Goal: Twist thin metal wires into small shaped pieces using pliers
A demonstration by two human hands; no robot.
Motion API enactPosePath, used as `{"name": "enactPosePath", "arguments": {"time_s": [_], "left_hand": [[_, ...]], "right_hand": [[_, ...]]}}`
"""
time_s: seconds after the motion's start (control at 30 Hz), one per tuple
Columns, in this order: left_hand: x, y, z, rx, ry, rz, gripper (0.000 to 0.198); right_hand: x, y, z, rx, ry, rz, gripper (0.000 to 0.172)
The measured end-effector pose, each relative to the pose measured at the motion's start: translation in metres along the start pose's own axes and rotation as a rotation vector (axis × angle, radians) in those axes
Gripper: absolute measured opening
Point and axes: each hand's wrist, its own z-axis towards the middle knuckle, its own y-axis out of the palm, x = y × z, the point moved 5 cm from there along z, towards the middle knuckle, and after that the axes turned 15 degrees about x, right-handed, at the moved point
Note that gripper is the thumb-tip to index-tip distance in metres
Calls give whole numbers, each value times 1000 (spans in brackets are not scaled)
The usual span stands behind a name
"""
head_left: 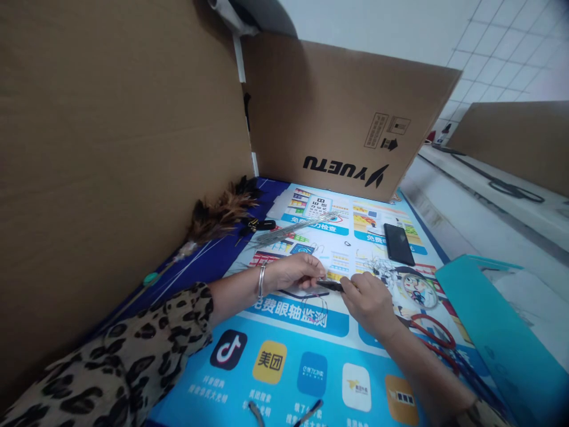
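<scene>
My right hand [368, 299] is wrapped round a dark pointed tool [329, 286], which looks like pliers; its tip points left. At that tip my left hand [300, 271], with a silver bangle on the wrist, pinches something too small to make out. Both hands are over the printed sheet [284, 367]. A bundle of thin silvery wires or rods [296, 229] lies behind my left hand. Past my right hand are loose thin wires [380, 267] and a round clear dish [419, 290].
Cardboard panels [347, 112] stand at the left and back. A black phone [399, 244] lies at the right, above red-handled scissors [433, 332] and a teal box [498, 332]. A feather bundle [222, 213] and a small black tool [262, 225] are at the left.
</scene>
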Motion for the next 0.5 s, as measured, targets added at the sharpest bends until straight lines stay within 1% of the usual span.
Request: {"name": "enactPosePath", "arguments": {"time_s": [0.13,0.23,0.37,0.5], "left_hand": [[-1,-1,0,16,-1,35,25],[-1,-1,-1,29,24,73,25],[8,-1,-4,61,129,157,26],[18,0,-10,136,268,375,24]], "right_hand": [[-1,1,0,-1,-12,-5,17],[-2,1,0,-2,-10,3,16],[-3,1,1,-26,2,32,15],[-3,4,0,-71,40,77,15]]}}
